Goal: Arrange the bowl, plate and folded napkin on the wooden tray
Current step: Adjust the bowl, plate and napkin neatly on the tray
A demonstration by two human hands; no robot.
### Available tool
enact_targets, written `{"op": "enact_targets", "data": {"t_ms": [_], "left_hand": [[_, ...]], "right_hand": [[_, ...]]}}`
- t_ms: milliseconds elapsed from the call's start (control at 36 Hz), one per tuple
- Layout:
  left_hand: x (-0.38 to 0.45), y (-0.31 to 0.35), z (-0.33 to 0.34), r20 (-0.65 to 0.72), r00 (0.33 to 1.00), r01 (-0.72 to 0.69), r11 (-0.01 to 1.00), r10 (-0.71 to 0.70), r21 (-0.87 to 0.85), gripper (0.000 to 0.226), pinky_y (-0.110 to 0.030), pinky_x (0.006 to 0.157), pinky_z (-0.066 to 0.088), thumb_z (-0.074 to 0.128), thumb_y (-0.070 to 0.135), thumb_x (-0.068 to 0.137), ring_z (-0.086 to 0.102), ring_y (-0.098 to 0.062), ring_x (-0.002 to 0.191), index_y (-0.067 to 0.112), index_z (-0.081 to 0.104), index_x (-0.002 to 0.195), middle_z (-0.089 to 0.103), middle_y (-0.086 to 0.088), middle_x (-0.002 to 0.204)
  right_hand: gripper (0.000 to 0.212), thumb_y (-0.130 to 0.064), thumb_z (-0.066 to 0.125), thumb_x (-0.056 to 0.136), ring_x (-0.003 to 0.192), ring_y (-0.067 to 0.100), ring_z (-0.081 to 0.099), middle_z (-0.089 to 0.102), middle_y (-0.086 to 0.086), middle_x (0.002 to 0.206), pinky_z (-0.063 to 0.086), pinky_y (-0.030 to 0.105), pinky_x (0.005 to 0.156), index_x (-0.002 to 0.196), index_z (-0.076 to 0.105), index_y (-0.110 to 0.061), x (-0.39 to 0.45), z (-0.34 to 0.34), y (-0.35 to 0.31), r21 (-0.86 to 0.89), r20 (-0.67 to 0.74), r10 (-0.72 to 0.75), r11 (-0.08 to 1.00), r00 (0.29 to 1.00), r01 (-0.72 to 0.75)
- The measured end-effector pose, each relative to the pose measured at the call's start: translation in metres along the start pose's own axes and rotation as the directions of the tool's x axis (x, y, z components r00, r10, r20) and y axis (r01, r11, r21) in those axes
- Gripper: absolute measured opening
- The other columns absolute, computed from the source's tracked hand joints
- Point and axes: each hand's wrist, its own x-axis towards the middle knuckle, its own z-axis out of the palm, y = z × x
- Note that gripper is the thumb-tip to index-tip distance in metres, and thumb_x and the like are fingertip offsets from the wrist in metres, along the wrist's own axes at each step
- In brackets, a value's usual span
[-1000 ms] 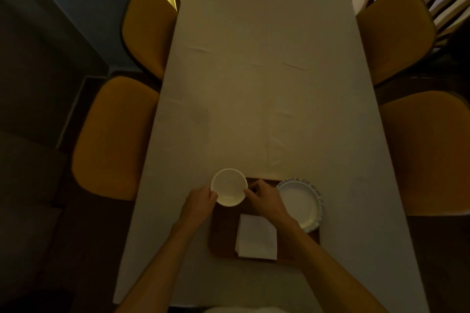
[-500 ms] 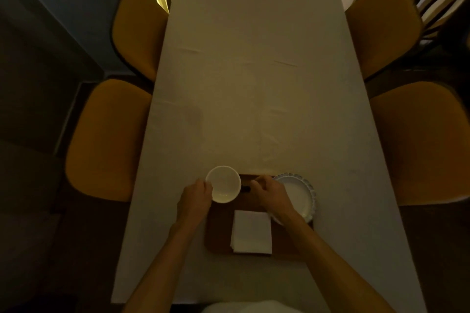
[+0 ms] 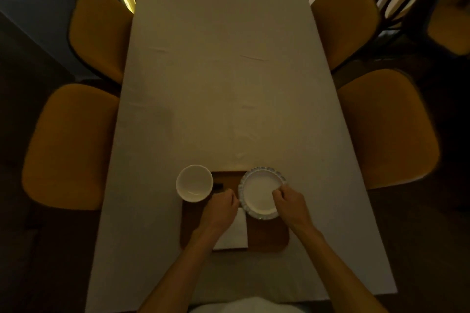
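Plate (image 3: 259,192), white with a scalloped rim, sits at the far right of the wooden tray (image 3: 269,236), its rim reaching past the tray's far edge. Both hands pinch it: left hand (image 3: 220,208) closed on the near-left rim, right hand (image 3: 290,202) closed on the right rim, likely a two-sided grip to centre it. White bowl (image 3: 194,183) overhangs the far-left corner onto the counter (image 3: 229,84). Folded napkin (image 3: 235,234) lies flat on the tray's near half, partly under the left wrist.
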Motion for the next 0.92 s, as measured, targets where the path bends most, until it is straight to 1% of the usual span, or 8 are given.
{"op": "enact_targets", "data": {"t_ms": [167,222,333,417,528,611,750,917], "left_hand": [[0.014,-0.001,0.022,0.103,0.989,0.082,0.971,-0.107,0.223,0.018,-0.038,0.063,0.042,0.038,0.010,0.094,0.061,-0.031,0.084,0.014,0.044,0.078,0.064,-0.014,0.095],[0.016,-0.001,0.025,0.115,0.988,0.068,0.960,-0.103,0.273,0.018,-0.038,0.064,0.043,0.036,0.007,0.093,0.060,-0.031,0.084,0.015,0.041,0.077,0.062,-0.014,0.095],[0.021,0.001,0.028,0.103,0.989,0.067,0.949,-0.103,0.307,0.019,-0.037,0.062,0.039,0.036,0.005,0.093,0.058,-0.029,0.083,0.014,0.040,0.077,0.061,-0.014,0.095],[0.026,0.002,0.031,0.076,0.993,0.071,0.956,-0.096,0.286,0.018,-0.040,0.062,0.044,0.037,0.008,0.094,0.060,-0.031,0.082,0.013,0.042,0.078,0.062,-0.015,0.094],[0.031,0.002,0.033,0.020,0.995,0.091,0.973,-0.097,0.214,0.021,-0.043,0.063,0.048,0.036,0.014,0.097,0.061,-0.032,0.081,0.009,0.047,0.080,0.063,-0.016,0.091],[0.033,0.002,0.037,-0.020,0.992,0.124,0.978,-0.123,0.168,0.023,-0.045,0.065,0.050,0.035,0.016,0.099,0.061,-0.032,0.081,0.005,0.051,0.086,0.063,-0.017,0.091],[0.035,0.002,0.039,-0.013,0.991,0.130,0.974,-0.130,0.186,0.020,-0.038,0.064,0.047,0.037,0.011,0.098,0.062,-0.031,0.086,0.003,0.053,0.092,0.064,-0.017,0.096],[0.035,-0.003,0.037,0.039,0.990,0.124,0.975,-0.133,0.183,0.023,-0.046,0.069,0.050,0.037,0.010,0.098,0.062,-0.033,0.084,0.002,0.055,0.085,0.064,-0.019,0.093]], "right_hand": [[0.025,-0.029,0.042,0.094,0.063,0.020,0.051,0.052,0.000,0.067,0.035,0.033,0.057,0.071,0.048,-0.021,-0.006,-0.007,0.035,-0.082,0.035,0.094,0.993,0.995,-0.091],[0.021,-0.029,0.038,0.097,0.073,0.022,0.054,0.053,0.002,0.076,0.037,0.032,0.062,0.083,0.048,-0.017,-0.006,-0.008,0.043,-0.122,0.049,0.139,0.984,0.989,-0.132],[0.026,-0.031,0.035,0.099,0.075,0.024,0.056,0.055,0.004,0.079,0.041,0.033,0.063,0.084,0.045,-0.011,-0.005,-0.010,0.056,-0.156,0.062,0.175,0.974,0.983,-0.164],[0.028,-0.031,0.033,0.100,0.075,0.023,0.055,0.057,0.005,0.081,0.040,0.034,0.062,0.084,0.046,-0.011,-0.001,-0.008,0.060,-0.114,0.117,0.177,0.980,0.977,-0.164],[0.032,-0.035,0.033,0.101,0.088,0.027,0.061,0.064,0.010,0.098,0.049,0.038,0.078,0.106,0.054,-0.010,0.003,-0.003,0.063,-0.024,0.202,0.130,0.992,0.971,-0.128],[0.032,-0.034,0.033,0.102,0.087,0.026,0.061,0.065,0.012,0.098,0.048,0.037,0.078,0.104,0.054,-0.010,0.003,-0.002,0.064,-0.001,0.206,0.116,0.993,0.972,-0.118],[0.031,-0.035,0.032,0.102,0.090,0.032,0.062,0.066,0.016,0.099,0.048,0.040,0.077,0.097,0.052,-0.011,0.006,-0.001,0.066,-0.035,0.217,0.109,0.994,0.970,-0.103],[0.031,-0.034,0.030,0.101,0.090,0.029,0.062,0.066,0.013,0.102,0.047,0.037,0.077,0.114,0.051,-0.015,0.014,-0.006,0.065,-0.108,0.211,0.079,0.993,0.974,-0.057]]}}
